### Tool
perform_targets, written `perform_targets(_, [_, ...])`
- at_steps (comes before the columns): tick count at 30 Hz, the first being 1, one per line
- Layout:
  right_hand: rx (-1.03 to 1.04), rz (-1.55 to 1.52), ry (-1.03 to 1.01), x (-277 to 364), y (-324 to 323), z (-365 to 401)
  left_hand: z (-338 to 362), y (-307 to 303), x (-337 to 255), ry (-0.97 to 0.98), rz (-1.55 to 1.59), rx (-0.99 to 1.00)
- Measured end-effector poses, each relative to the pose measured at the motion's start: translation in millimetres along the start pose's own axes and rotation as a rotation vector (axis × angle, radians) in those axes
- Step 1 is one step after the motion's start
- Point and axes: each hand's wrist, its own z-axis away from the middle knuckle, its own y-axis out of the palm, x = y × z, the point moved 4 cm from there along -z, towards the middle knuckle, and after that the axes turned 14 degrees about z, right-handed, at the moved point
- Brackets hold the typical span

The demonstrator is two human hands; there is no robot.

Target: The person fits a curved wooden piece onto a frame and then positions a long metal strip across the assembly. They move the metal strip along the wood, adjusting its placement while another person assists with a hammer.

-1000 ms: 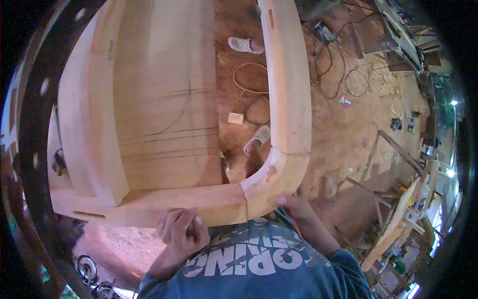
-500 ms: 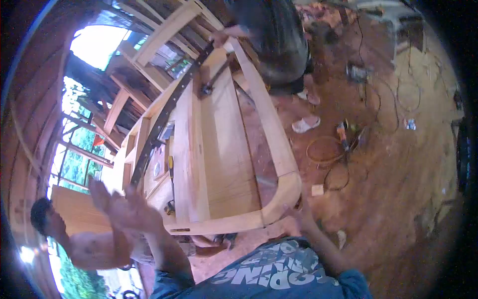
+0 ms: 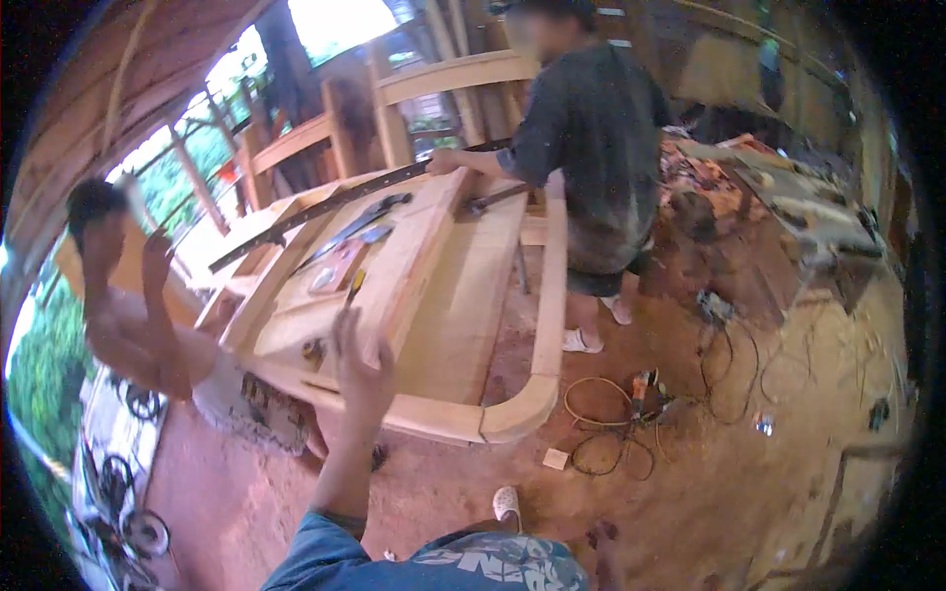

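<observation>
Wooden frame | left hand upright | shirt lettering, possibly "N", blurred

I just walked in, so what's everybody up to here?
Three people are around a large wooden frame. The wearer's left hand is raised, fingers spread, holding nothing; the right hand can't be made out. On the far side, a dark-shirted person has a hand by a long dark strip. Another person stands at the left, arms raised. A yellow-handled tool lies within the frame, an orange tool on the floor.
</observation>
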Motion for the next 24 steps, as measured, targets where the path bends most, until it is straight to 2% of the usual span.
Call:
perform_targets(2, [0.148, 0.086, -0.001, -52, -12, -36, 25, -10, -6, -0.149, 0.014, 0.061])
perform_targets(3, [0.113, 0.129, -0.042, -40, -8, -29, 38, -15, -8, -0.222, 0.024, 0.093])
perform_targets(5, [0.041, 0.202, -0.122, -5, 17, 3, 69, -21, 10, -0.219, 0.027, 0.071])
perform_targets(11, [0.373, 0.408, -0.358, 122, 102, 39, 121, -43, 64, -0.384, 0.052, 0.059])
perform_targets(13, [0.34, 0.332, -0.381, 155, 127, 51, 131, -41, 88, -0.445, 0.061, 0.052])
perform_targets(16, [0.342, 0.118, -0.397, 173, 157, 43, 134, -37, 115, -0.479, 0.147, 0.022])
perform_targets(20, [0.255, -0.129, -0.469, 204, 210, 58, 124, -45, 149, -0.453, 0.169, 0.0])
perform_targets(22, [0.285, -0.161, -0.39, 204, 228, 46, 124, -50, 170, -0.446, 0.198, 0.003])
perform_targets(24, [0.212, -0.206, -0.347, 175, 228, 13, 134, -51, 202, -0.469, 0.266, 0.037])
